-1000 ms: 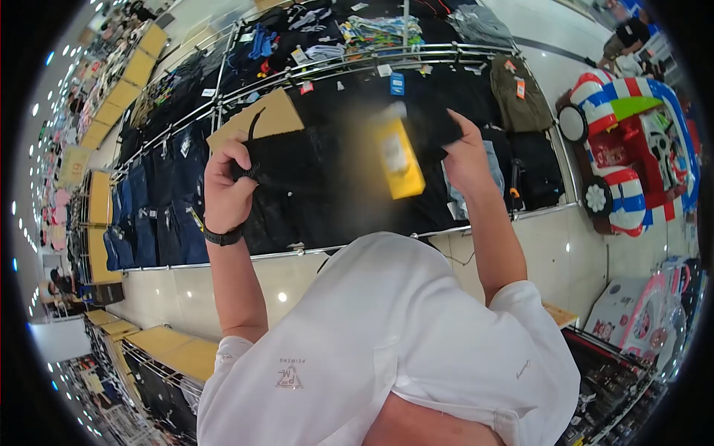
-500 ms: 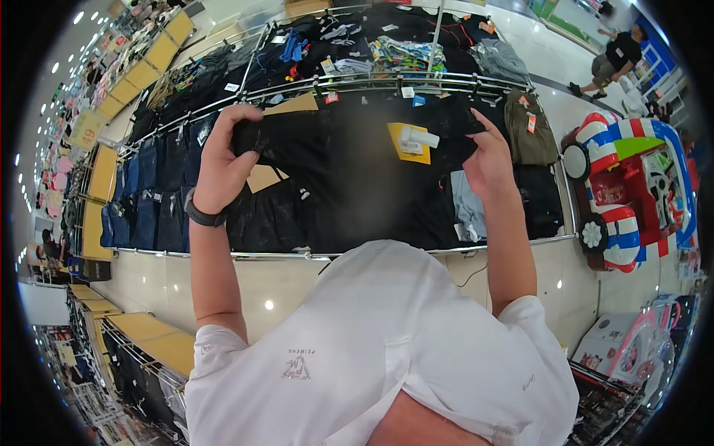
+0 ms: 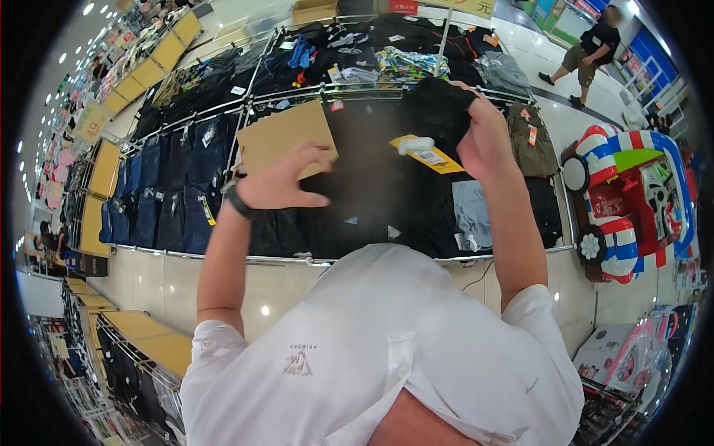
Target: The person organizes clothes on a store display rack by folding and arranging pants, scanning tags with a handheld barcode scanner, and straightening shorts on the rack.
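Observation:
My right hand (image 3: 487, 141) grips the edge of a black garment (image 3: 437, 111), fingers closed round the cloth. Its exact kind cannot be made out, since a blurred patch covers the middle of the view. From the garment hangs a yellow tag (image 3: 439, 160) with a white piece on it. Over on the other side, my left hand (image 3: 286, 178) is open, thumb and fingers apart, with a dark watch band on its wrist. It overlaps the lower part of a brown cardboard sheet (image 3: 279, 130); whether it touches the sheet is unclear.
Folded jeans (image 3: 178, 160) fill the rack's left side. Grey clothing (image 3: 471, 208) and olive clothing (image 3: 528, 141) lie at the right. A metal rail (image 3: 297, 260) runs along the front. Farther right stands a colourful toy car (image 3: 628, 197). A person (image 3: 591, 56) walks in the aisle.
My left hand has let go of the black garment and moved right and down. My right hand still holds its side, now bunched. More of the cardboard shows, and the yellow tag has tilted.

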A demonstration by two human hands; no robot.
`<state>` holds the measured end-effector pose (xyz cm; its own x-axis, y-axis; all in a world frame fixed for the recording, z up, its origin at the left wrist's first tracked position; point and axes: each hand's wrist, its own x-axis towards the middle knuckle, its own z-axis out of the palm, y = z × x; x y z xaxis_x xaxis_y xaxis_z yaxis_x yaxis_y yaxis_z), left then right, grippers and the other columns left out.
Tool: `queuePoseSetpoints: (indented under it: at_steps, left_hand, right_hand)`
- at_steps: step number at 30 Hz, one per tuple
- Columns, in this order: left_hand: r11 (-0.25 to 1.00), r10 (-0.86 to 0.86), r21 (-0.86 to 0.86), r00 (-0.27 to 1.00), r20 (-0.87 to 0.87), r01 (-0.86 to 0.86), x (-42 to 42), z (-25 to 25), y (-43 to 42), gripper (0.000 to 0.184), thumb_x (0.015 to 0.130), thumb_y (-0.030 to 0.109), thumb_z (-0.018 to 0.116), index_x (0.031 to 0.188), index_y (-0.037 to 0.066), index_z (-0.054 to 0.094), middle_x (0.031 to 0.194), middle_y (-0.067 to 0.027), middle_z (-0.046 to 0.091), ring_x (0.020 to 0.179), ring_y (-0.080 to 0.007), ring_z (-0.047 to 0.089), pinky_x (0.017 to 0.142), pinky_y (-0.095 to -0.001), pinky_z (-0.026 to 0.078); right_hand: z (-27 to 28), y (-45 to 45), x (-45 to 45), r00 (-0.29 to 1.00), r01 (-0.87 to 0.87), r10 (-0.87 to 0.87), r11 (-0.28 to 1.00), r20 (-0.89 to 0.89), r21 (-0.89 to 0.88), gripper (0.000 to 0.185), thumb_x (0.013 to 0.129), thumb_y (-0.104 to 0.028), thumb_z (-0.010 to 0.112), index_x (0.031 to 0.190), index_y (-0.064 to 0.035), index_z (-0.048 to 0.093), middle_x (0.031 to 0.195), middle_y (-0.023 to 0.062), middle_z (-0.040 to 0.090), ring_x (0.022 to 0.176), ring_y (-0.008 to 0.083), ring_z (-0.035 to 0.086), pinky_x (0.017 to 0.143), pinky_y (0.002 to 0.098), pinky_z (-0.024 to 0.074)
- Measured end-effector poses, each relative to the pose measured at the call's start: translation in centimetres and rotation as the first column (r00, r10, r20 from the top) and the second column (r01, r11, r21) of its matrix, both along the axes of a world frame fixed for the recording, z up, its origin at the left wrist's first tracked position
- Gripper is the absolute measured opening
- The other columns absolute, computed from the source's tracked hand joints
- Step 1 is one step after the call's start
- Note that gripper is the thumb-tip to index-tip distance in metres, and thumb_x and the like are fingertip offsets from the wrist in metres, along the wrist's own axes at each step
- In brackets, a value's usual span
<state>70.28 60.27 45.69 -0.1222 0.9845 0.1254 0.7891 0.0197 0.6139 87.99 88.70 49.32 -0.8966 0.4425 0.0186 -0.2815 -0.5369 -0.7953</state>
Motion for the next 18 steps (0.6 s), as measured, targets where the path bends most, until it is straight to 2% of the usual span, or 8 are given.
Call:
queuePoseSetpoints:
  at_steps: [3, 6, 8, 11, 14, 15, 17, 18]
  left_hand:
    - [1.000, 0.006, 0.011, 0.998, 0.057, -0.007, 2.5, -1.7, 3.8, 0.045, 0.074, 0.019, 0.082, 0.112, 0.009, 0.058, 0.132, -0.0137, 0.050, 0.126, -0.0302, 0.046, 0.107, -0.0359, 0.035]
    - [0.998, 0.058, 0.004, 0.957, 0.283, -0.061, 4.1, -2.2, 6.2, 0.041, 0.078, 0.021, 0.080, 0.109, 0.006, 0.059, 0.121, -0.0115, 0.054, 0.120, -0.0274, 0.049, 0.104, -0.0360, 0.036]
    - [0.976, -0.065, 0.218, 0.908, 0.414, -0.030, 4.1, -3.6, 7.1, 0.031, 0.083, 0.018, 0.076, 0.105, 0.003, 0.060, 0.107, -0.0071, 0.054, 0.105, -0.0191, 0.053, 0.092, -0.0333, 0.043]
    - [0.998, 0.017, 0.044, 0.861, 0.509, -0.046, 3.9, -3.8, 8.3, 0.021, 0.087, 0.014, 0.073, 0.099, 0.001, 0.060, 0.094, -0.0026, 0.054, 0.090, -0.0095, 0.054, 0.078, -0.0278, 0.046]
    - [0.978, 0.075, 0.150, 0.911, 0.406, -0.148, 4.0, -3.3, 8.8, 0.019, 0.088, 0.013, 0.072, 0.088, 0.002, 0.056, 0.085, 0.0013, 0.048, 0.078, -0.0058, 0.045, 0.067, -0.0258, 0.040]
    - [0.958, 0.112, 0.208, 0.927, 0.359, -0.196, 4.1, -3.0, 8.8, 0.021, 0.088, 0.012, 0.072, 0.083, 0.002, 0.054, 0.080, 0.0033, 0.044, 0.072, -0.0039, 0.041, 0.062, -0.0248, 0.037]
    - [0.954, 0.155, 0.140, 0.835, 0.528, -0.265, 3.9, -2.1, 8.6, 0.025, 0.088, 0.014, 0.072, 0.079, 0.003, 0.052, 0.074, 0.0044, 0.040, 0.068, -0.0042, 0.035, 0.059, -0.0253, 0.034]
    - [0.943, 0.175, 0.162, 0.847, 0.501, -0.291, 3.5, -1.8, 8.6, 0.026, 0.089, 0.015, 0.072, 0.078, 0.003, 0.052, 0.072, 0.0049, 0.041, 0.067, -0.0038, 0.035, 0.058, -0.0251, 0.034]
  right_hand:
    - [-0.6, -0.5, -1.4, 0.996, -0.084, 0.085, 0.996, -0.015, 0.040, 0.026, 0.091, -0.002, 0.045, 0.110, 0.0014, 0.063, 0.107, 0.0101, 0.066, 0.098, 0.0198, 0.064, 0.089, 0.0336, 0.0516]
    - [0.0, -0.7, -1.7, 0.996, -0.086, 0.088, 0.995, -0.033, 0.055, 0.026, 0.091, -0.001, 0.044, 0.108, 0.0009, 0.064, 0.106, 0.0100, 0.066, 0.097, 0.0185, 0.064, 0.088, 0.0319, 0.0512]
    - [0.3, -0.3, -1.8, 0.995, -0.090, 0.092, 0.994, -0.044, 0.055, 0.026, 0.091, -0.002, 0.044, 0.109, 0.0008, 0.064, 0.106, 0.0099, 0.066, 0.097, 0.0182, 0.063, 0.088, 0.0316, 0.0510]
    - [0.8, 0.0, -1.9, 0.995, -0.084, 0.085, 0.996, -0.043, 0.011, 0.026, 0.091, -0.002, 0.045, 0.109, 0.0003, 0.063, 0.106, 0.0095, 0.066, 0.098, 0.0173, 0.063, 0.089, 0.0309, 0.0504]
    - [0.7, 0.3, -1.9, 1.000, -0.006, 0.007, 0.998, -0.004, 0.063, 0.027, 0.090, -0.001, 0.045, 0.111, 0.0001, 0.063, 0.107, 0.0088, 0.066, 0.098, 0.0179, 0.063, 0.090, 0.0307, 0.0497]
    - [0.3, 0.9, -1.7, 1.000, -0.002, 0.001, 0.991, 0.014, 0.135, 0.029, 0.088, -0.001, 0.048, 0.115, -0.0002, 0.061, 0.109, 0.0100, 0.065, 0.100, 0.0188, 0.062, 0.091, 0.0316, 0.0490]
    - [-1.3, 1.9, -1.4, 0.999, -0.002, -0.004, 0.978, 0.032, 0.210, 0.034, 0.086, -0.001, 0.051, 0.119, -0.0004, 0.058, 0.112, 0.0111, 0.063, 0.101, 0.0196, 0.062, 0.092, 0.0325, 0.0484]
    - [-2.9, 2.4, -1.3, 0.954, 0.221, -0.299, 0.737, 0.015, 0.639, 0.040, 0.083, -0.001, 0.054, 0.123, -0.0014, 0.055, 0.114, 0.0123, 0.061, 0.104, 0.0204, 0.060, 0.092, 0.0337, 0.0478]
